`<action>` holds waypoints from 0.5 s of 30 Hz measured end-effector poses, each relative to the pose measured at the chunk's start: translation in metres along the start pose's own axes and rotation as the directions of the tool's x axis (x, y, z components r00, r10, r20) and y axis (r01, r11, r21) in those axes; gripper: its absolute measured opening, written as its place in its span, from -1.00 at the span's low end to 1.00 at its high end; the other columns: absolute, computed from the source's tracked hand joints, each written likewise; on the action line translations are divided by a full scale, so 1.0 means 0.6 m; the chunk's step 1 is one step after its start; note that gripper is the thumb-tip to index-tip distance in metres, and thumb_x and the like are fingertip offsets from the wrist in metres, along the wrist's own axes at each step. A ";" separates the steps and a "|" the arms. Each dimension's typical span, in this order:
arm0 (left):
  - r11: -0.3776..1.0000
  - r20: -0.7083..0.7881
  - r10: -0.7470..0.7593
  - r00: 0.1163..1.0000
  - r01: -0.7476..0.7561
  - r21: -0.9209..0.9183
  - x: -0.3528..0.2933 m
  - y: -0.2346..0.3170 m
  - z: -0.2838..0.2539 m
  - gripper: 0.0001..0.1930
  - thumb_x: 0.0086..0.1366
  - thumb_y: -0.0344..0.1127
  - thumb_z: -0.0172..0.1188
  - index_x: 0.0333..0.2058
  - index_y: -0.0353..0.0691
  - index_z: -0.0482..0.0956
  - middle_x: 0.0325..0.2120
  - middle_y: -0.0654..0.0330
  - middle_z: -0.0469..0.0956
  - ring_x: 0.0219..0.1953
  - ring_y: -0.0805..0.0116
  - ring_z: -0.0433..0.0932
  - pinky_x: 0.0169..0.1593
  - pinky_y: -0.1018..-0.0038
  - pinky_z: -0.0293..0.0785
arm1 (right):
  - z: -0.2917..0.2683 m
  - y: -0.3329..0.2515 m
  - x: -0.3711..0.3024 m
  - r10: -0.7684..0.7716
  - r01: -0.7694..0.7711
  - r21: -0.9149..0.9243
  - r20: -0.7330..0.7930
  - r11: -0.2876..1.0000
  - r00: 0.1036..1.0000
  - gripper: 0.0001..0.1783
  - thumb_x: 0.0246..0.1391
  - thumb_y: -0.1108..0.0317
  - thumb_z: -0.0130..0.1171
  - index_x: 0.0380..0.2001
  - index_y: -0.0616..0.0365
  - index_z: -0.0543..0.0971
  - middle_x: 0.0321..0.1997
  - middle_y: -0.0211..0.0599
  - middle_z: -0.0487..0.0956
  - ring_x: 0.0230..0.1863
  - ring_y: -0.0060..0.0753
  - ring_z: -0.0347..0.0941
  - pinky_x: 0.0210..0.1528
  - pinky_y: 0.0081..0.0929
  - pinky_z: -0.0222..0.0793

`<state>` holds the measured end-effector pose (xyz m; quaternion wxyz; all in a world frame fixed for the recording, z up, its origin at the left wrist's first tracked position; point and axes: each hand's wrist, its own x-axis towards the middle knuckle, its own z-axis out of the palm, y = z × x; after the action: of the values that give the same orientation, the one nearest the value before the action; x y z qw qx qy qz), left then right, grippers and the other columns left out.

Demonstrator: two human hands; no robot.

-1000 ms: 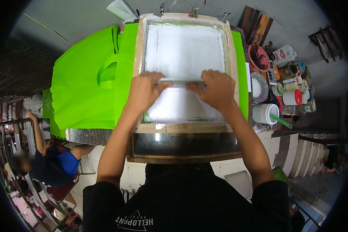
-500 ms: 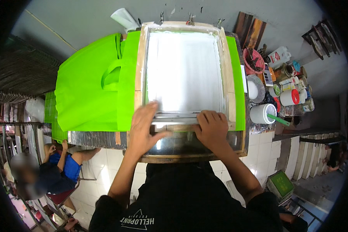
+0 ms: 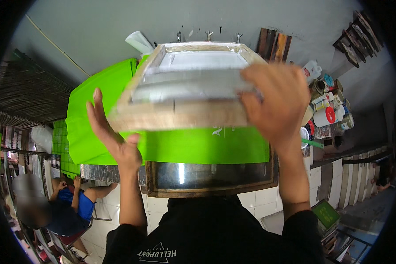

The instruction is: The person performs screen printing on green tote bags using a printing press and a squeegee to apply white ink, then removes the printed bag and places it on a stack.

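A wooden screen-printing frame [image 3: 185,115] is tilted up, its near edge raised above the table and its far edge by the clamps at the wall. Inside it lies a wide grey squeegee [image 3: 189,86], smeared by motion. My right hand [image 3: 279,101] is closed round the squeegee's right end, over the frame's right side. My left hand [image 3: 114,136] is open with fingers spread, beside the frame's near left corner. Under the frame lies a bright green bag [image 3: 180,147], with white print partly showing. More green bag fabric [image 3: 97,119] with a handle spreads out on the left.
Paint tubs and jars [image 3: 324,117] crowd the right side, one holding a green-handled tool [image 3: 312,143]. A dark glossy panel [image 3: 207,179] forms the table's near edge. Another person [image 3: 70,202] sits at lower left. A white roll [image 3: 139,42] leans by the wall.
The frame's near edge has risen off the green bag, uncovering white print. My left hand has left the squeegee and moved left, opening. My right hand has risen with the squeegee's end.
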<state>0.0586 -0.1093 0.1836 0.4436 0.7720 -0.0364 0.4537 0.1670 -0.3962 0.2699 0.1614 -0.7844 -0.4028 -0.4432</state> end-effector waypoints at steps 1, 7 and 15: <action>0.991 -0.030 -0.048 0.998 0.043 -0.126 0.007 -0.021 -0.006 0.10 0.22 0.18 0.37 0.47 -0.29 -0.08 0.45 -0.19 0.06 0.45 -0.10 0.12 0.47 0.14 0.00 | -0.001 0.011 0.037 0.037 -0.036 -0.022 0.021 0.999 0.999 -0.73 -0.10 0.20 0.34 -0.28 0.02 0.67 -0.39 -0.31 0.61 -0.33 -0.26 0.56 -0.16 -0.26 0.35; 0.307 0.119 -0.921 0.371 0.505 0.807 -0.031 -0.185 -0.045 -0.49 0.36 -0.07 0.26 -0.05 -0.53 0.58 -0.13 -0.20 0.66 -0.12 -0.06 0.64 0.05 0.21 0.49 | -0.019 0.079 0.224 0.162 -0.121 -0.207 0.193 0.971 0.968 -0.61 0.03 0.09 0.37 -0.28 0.24 0.70 -0.30 0.02 0.66 -0.25 0.04 0.62 -0.16 -0.15 0.47; 0.618 0.122 -0.786 0.606 0.769 0.160 -0.049 -0.287 -0.185 -0.77 0.33 -0.37 0.27 -0.12 -0.39 0.66 -0.26 0.22 0.68 -0.26 0.44 0.58 -0.08 0.48 0.46 | 0.020 0.148 0.322 0.374 -0.379 -0.017 0.196 0.925 0.906 -0.46 0.05 0.02 0.40 -0.17 0.37 0.71 -0.26 0.11 0.72 -0.23 -0.07 0.67 -0.07 -0.24 0.52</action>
<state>0.0462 0.0641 0.0715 0.5558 0.7680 0.2833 0.1452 0.2973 -0.3496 0.4317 0.2119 -0.8853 -0.2627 -0.3200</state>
